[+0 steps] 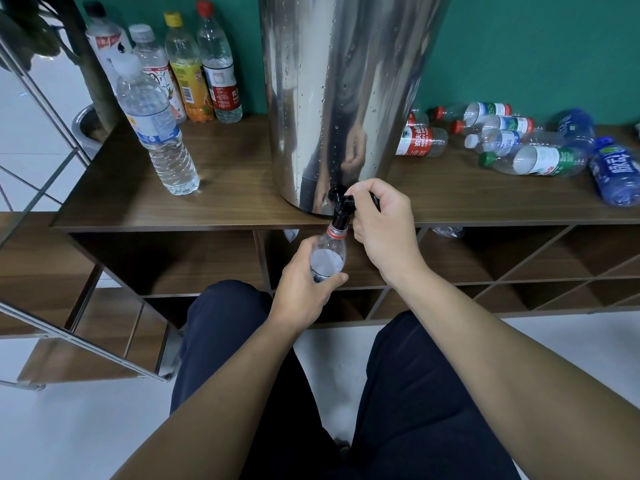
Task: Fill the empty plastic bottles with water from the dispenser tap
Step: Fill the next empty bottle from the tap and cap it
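A tall steel water dispenser (339,91) stands on the wooden shelf top (225,188). Its black tap (341,206) juts over the front edge. My right hand (381,223) grips the tap's lever. My left hand (304,289) holds a clear plastic bottle (330,254) upright, its red-ringed open neck directly under the spout. The lower part of the bottle is hidden by my fingers. Several capped bottles (194,71) holding liquid stand upright at the back left. Several empty bottles (512,143) lie on their sides at the right.
A large water bottle (156,126) stands alone left of the dispenser. Open cubbies (173,261) sit below the shelf top. A metal rail (79,337) runs at the left. My legs in dark trousers (398,393) are below, above a white floor.
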A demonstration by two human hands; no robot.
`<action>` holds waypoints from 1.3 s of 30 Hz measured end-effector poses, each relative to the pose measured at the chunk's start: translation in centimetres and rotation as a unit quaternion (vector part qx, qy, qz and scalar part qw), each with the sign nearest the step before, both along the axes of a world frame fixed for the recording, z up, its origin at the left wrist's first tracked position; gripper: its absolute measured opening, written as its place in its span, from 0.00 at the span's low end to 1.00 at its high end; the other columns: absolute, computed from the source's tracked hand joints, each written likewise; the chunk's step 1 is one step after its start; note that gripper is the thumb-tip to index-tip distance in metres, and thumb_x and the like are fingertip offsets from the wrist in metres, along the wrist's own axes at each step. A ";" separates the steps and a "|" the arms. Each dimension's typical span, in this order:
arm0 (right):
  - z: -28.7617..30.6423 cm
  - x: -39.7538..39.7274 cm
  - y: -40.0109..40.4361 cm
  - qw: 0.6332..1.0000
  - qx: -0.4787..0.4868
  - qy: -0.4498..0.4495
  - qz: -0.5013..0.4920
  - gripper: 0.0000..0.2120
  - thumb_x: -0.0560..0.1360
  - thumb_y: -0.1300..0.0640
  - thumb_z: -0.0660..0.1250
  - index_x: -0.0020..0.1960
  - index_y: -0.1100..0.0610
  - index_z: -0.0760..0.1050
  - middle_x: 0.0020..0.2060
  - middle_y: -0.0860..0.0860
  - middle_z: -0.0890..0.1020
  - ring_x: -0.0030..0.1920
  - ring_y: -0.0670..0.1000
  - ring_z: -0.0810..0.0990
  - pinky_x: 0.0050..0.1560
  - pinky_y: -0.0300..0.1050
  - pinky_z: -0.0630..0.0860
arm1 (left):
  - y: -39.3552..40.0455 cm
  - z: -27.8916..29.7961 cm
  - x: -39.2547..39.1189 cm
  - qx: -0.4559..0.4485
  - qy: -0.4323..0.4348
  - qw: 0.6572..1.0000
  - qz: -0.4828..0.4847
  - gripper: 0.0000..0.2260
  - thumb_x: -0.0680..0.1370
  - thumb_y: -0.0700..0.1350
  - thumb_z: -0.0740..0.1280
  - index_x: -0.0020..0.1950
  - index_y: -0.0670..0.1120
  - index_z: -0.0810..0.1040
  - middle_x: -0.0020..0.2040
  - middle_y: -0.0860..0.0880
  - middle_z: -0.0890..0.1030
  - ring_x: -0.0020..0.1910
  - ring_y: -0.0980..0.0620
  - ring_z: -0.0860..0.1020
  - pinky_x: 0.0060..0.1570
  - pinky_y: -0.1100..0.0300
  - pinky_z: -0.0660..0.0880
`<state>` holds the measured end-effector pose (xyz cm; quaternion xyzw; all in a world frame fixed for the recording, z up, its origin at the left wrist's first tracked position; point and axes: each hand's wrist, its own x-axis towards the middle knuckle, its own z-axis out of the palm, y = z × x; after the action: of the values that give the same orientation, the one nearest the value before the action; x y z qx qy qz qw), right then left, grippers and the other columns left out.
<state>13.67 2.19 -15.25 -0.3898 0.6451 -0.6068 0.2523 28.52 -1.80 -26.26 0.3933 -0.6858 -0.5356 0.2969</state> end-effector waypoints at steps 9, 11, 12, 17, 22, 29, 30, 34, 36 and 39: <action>0.0 0.0 0.0 1.000 0.001 0.000 0.000 0.11 0.87 0.53 0.64 0.49 0.48 0.83 0.33 0.37 0.78 0.37 0.42 0.74 0.40 0.40 0.70 | 0.1 0.1 0.1 -0.006 -0.007 1.000 -0.007 0.31 0.78 0.47 0.82 0.75 0.64 0.72 0.63 0.61 0.83 0.64 0.62 0.81 0.66 0.58 0.80; 0.0 0.0 0.0 1.000 -0.001 0.001 0.001 0.11 0.87 0.53 0.65 0.50 0.49 0.83 0.33 0.38 0.78 0.37 0.42 0.74 0.40 0.40 0.70 | 0.0 0.1 0.0 -0.007 -0.010 1.000 -0.008 0.32 0.78 0.48 0.82 0.75 0.63 0.71 0.64 0.61 0.82 0.64 0.62 0.81 0.66 0.58 0.79; -0.1 0.0 0.0 1.000 -0.002 0.000 0.002 0.11 0.87 0.54 0.65 0.49 0.49 0.83 0.33 0.38 0.78 0.36 0.43 0.74 0.39 0.41 0.70 | 0.0 0.1 0.0 -0.007 -0.009 1.000 -0.007 0.32 0.78 0.48 0.83 0.75 0.63 0.71 0.64 0.61 0.82 0.65 0.61 0.81 0.67 0.57 0.80; -0.2 0.0 -0.1 1.000 -0.010 -0.002 0.003 0.11 0.86 0.55 0.65 0.48 0.49 0.83 0.32 0.39 0.77 0.33 0.45 0.72 0.37 0.43 0.68 | -0.1 -0.1 0.0 -0.011 -0.003 1.000 -0.006 0.31 0.78 0.48 0.83 0.74 0.64 0.72 0.63 0.61 0.83 0.64 0.60 0.82 0.68 0.55 0.80; -0.1 0.0 0.0 1.000 -0.009 -0.004 0.003 0.11 0.86 0.55 0.65 0.48 0.49 0.83 0.32 0.41 0.77 0.32 0.47 0.71 0.36 0.44 0.68 | 0.0 0.0 0.0 -0.009 -0.002 1.000 -0.006 0.30 0.78 0.47 0.83 0.74 0.64 0.73 0.63 0.61 0.84 0.63 0.61 0.82 0.68 0.54 0.80; -0.2 0.0 0.0 1.000 -0.008 0.001 0.001 0.11 0.86 0.55 0.65 0.49 0.48 0.83 0.34 0.39 0.79 0.36 0.43 0.74 0.39 0.41 0.70 | 0.0 -0.1 0.0 -0.009 -0.001 1.000 -0.005 0.30 0.77 0.47 0.83 0.74 0.63 0.73 0.62 0.60 0.84 0.63 0.60 0.82 0.68 0.51 0.81; -0.2 0.0 -0.1 1.000 -0.007 0.002 0.001 0.11 0.86 0.55 0.65 0.49 0.48 0.83 0.34 0.39 0.79 0.36 0.43 0.74 0.40 0.41 0.70 | 0.0 -0.1 0.0 -0.008 -0.001 1.000 -0.004 0.31 0.77 0.47 0.83 0.74 0.62 0.73 0.62 0.60 0.84 0.62 0.59 0.82 0.68 0.50 0.81; -0.2 0.0 -0.1 1.000 -0.007 0.002 0.003 0.11 0.86 0.55 0.65 0.49 0.47 0.83 0.35 0.39 0.79 0.37 0.42 0.75 0.41 0.41 0.70 | 0.0 -0.1 0.0 -0.009 -0.001 1.000 -0.004 0.31 0.77 0.47 0.83 0.75 0.62 0.73 0.62 0.59 0.84 0.62 0.59 0.83 0.68 0.51 0.81; -0.1 0.0 -0.1 1.000 -0.007 0.002 0.003 0.12 0.87 0.55 0.64 0.49 0.48 0.83 0.34 0.39 0.79 0.36 0.42 0.74 0.40 0.41 0.70 | 0.0 -0.1 0.0 -0.008 -0.004 1.000 -0.005 0.31 0.78 0.47 0.82 0.75 0.61 0.73 0.63 0.60 0.84 0.63 0.60 0.82 0.68 0.53 0.81; -0.1 0.0 -0.1 1.000 -0.011 0.001 0.002 0.12 0.86 0.55 0.64 0.48 0.47 0.83 0.33 0.39 0.78 0.36 0.43 0.74 0.40 0.42 0.69 | 0.0 -0.1 0.0 -0.010 -0.005 1.000 -0.007 0.31 0.78 0.47 0.82 0.76 0.61 0.72 0.64 0.60 0.83 0.64 0.60 0.82 0.67 0.55 0.80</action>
<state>13.65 2.09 -15.40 -0.3949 0.6379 -0.6126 0.2487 28.54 -1.82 -26.34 0.3880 -0.6951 -0.5292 0.2937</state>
